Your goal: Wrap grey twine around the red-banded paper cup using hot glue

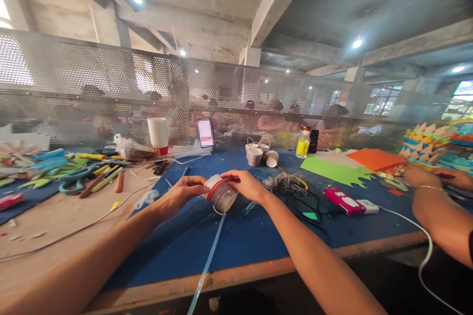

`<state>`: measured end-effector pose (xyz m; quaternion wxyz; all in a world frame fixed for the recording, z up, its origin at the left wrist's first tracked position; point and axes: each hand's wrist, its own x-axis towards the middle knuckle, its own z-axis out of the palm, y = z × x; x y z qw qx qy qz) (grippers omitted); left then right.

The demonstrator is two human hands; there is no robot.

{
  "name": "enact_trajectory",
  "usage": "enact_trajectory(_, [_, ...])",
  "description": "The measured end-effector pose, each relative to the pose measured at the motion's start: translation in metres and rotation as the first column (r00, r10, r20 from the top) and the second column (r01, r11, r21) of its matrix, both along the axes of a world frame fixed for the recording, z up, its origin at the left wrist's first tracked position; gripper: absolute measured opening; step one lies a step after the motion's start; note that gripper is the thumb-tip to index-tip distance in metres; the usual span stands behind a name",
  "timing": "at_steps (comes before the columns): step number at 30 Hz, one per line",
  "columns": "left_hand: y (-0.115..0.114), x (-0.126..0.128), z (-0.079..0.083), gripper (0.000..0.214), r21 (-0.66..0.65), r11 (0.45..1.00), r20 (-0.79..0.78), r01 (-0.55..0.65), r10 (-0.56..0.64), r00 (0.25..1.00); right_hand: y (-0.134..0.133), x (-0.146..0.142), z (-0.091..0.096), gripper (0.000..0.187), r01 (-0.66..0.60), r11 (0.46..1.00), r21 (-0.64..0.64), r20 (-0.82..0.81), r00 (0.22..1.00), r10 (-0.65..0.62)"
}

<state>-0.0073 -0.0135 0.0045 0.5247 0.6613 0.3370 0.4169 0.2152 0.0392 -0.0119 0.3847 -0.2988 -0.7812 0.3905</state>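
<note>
A paper cup (223,197) wrapped in greyish-brown cord lies tilted between my hands above the blue mat (258,236). A red band runs around it near its white end. My left hand (189,189) grips the white end with fingers and thumb. My right hand (246,186) is closed on the upper side, its fingertips near the red band. From below the cup a pale blue strip (210,256) runs down over the table edge; whether it is joined to the cup I cannot tell. A tangle of grey cord (284,183) lies right of my right hand.
Small cord-covered cups (254,156) stand behind, near a yellow-labelled bottle (303,143) and a propped phone (205,133). Stacked paper cups (157,134) and blue-handled scissors (76,180) are left. A magenta device (344,201) with a white cable lies right, near another person's arm (432,206).
</note>
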Motion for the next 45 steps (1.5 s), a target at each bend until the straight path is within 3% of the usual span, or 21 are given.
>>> enact_trajectory(8, [0.003, 0.001, -0.001, 0.012, 0.026, 0.996, -0.031, -0.08, 0.081, 0.996, 0.0, 0.003, 0.005, 0.016, 0.153, 0.983, 0.103, -0.025, 0.988, -0.151])
enact_trajectory(16, [0.004, 0.0, -0.002, 0.012, 0.042, 0.994, -0.053, -0.105, 0.107, 0.993, -0.013, 0.003, 0.015, 0.021, 0.133, 0.989, 0.07, -0.022, 0.991, -0.132])
enact_trajectory(27, [0.007, -0.001, -0.005, 0.015, 0.035, 0.995, -0.057, -0.095, 0.097, 0.994, -0.008, 0.002, 0.006, 0.012, 0.175, 0.958, 0.226, 0.053, 0.98, -0.191])
enact_trajectory(31, [0.007, -0.001, -0.006, 0.015, 0.067, 0.989, -0.073, -0.129, 0.134, 0.988, -0.013, 0.001, 0.009, 0.012, 0.171, 0.968, 0.186, 0.057, 0.981, -0.184])
enact_trajectory(39, [0.006, 0.0, -0.005, 0.015, 0.073, 0.991, -0.073, -0.11, 0.116, 0.991, -0.014, -0.001, 0.011, 0.015, 0.108, 0.978, 0.179, -0.005, 0.994, -0.109])
enact_trajectory(45, [0.004, 0.004, -0.002, 0.016, 0.062, 0.99, -0.056, -0.124, 0.128, 0.99, -0.015, -0.002, 0.011, 0.012, 0.158, 0.962, 0.224, -0.035, 0.987, -0.155])
